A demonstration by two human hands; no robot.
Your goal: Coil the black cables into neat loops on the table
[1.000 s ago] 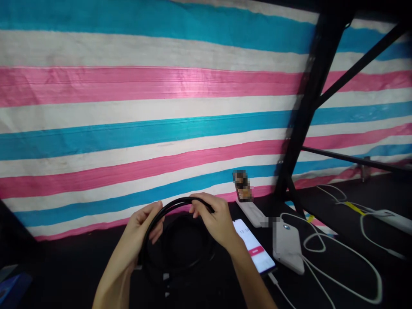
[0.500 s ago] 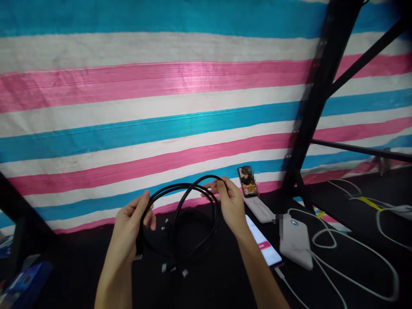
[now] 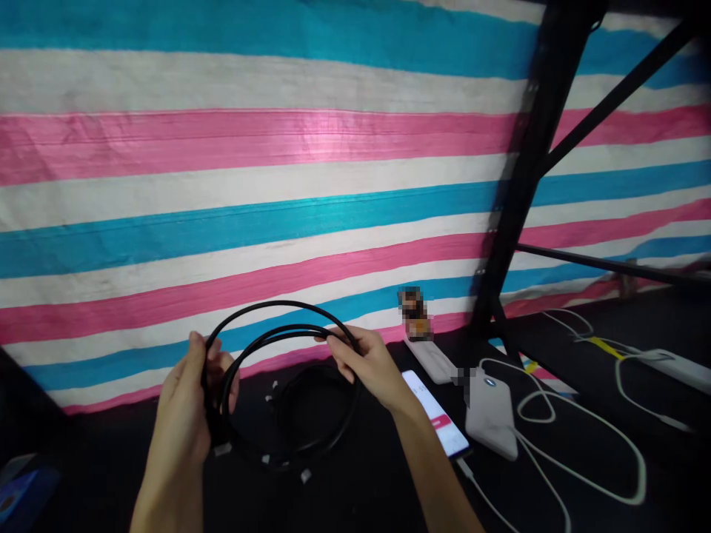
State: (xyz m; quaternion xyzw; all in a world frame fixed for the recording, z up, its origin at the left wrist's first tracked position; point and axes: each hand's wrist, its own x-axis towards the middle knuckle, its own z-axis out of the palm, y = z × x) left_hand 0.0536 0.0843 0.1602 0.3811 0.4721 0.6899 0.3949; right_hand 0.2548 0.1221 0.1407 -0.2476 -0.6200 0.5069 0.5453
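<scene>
Smooth cable (image 3: 281, 303) has arched into left hand (image 3: 186, 400).

A person's bare left hand (image 3: 189, 392), at lower left of the frame, and bare right hand (image 3: 369, 366), at lower center, show slim fingers and narrow wrists. The uncovered left forearm (image 3: 169, 481) and right forearm (image 3: 430, 455) broaden toward the bottom edge, where the frame cuts them off. Nail detail is too small to tell.
</scene>
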